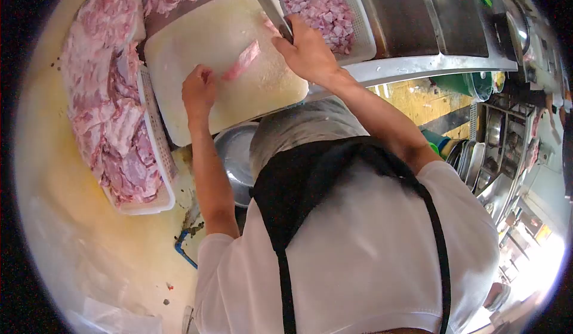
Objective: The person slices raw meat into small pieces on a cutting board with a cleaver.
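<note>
A pale cutting board [209, 41] lies in front of me with one strip of raw pink meat [242, 61] on it. My left hand [199, 89] presses down on the near end of the strip. My right hand [307, 50] grips the handle of a large knife [265, 2], whose blade points away over the board. A white basket [363, 29] of diced meat [322, 8] stands just right of the board, beside my right hand.
A long white basket [158, 149] piled with raw meat slabs [104, 101] runs along the left. A metal bowl [234, 155] sits under the board's near edge. A steel sink counter [418, 65] lies to the right, with shelves of pans [495, 137] beyond.
</note>
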`<state>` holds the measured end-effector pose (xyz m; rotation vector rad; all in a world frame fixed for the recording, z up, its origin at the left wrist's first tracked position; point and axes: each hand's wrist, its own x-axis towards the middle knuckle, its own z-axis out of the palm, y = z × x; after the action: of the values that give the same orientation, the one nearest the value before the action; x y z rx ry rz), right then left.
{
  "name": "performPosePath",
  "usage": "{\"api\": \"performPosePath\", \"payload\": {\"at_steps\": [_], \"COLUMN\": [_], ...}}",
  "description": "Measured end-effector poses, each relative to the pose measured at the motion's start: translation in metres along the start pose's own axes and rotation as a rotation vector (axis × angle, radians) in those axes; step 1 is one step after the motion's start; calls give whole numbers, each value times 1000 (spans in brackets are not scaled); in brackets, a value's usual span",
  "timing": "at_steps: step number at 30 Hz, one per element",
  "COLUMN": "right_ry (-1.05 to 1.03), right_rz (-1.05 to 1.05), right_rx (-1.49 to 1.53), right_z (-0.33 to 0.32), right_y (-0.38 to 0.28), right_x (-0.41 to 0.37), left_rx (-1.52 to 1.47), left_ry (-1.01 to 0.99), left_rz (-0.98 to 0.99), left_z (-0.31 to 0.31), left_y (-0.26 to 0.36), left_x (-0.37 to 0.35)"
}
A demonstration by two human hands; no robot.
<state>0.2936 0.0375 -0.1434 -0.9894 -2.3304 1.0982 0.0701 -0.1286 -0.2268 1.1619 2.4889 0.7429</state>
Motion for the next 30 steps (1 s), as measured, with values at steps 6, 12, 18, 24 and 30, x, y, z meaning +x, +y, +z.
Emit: {"api": "performPosePath", "payload": {"at_steps": [6,12,18,24,30], "right_ry": [-120,-146,-160,-298,-388], "right_rz": [165,-3,105,-33,83], "right_rx": [177,-138,219,152,144], "right_z": [62,67,25,107,74], "right_y": [7,41,-34,14,19], "right_x": [-26,0,-22,-28,8], "left_rx": [-67,56,-112,89,29], "left_ry": [56,70,124,66,-76], "left_rz": [90,132,-11,197,268], "left_z": [19,21,13,24,20], "left_y": [39,40,25,33,56], "left_x": [-13,-11,-14,-14,-29]}}
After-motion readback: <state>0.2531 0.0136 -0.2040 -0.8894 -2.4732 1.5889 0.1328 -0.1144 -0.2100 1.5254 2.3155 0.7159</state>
